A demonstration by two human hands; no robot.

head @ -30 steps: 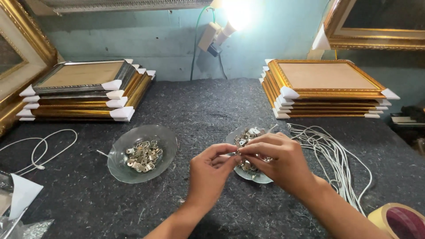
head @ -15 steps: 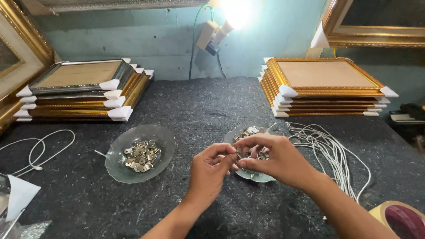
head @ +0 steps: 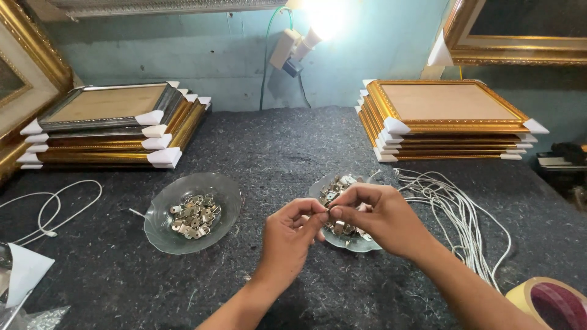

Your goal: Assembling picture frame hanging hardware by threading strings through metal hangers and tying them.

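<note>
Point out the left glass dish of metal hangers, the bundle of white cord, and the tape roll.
left glass dish (head: 160, 235), head view, bare front rim.
bundle of white cord (head: 455, 211), head view, middle of the strands.
tape roll (head: 520, 294), head view, outer tan edge.

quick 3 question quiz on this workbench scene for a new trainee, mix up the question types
1. True or false: both hands meet over the left glass dish.
2. What lies on the felt right of the right glass dish? A) a bundle of white cords B) a hammer C) a paint can
3. Fill in: the stacked gold frames have white ____ protectors.

Key
1. False. The left hand and right hand pinch a small metal piece over the right glass dish.
2. A, the white cords.
3. corner
</note>
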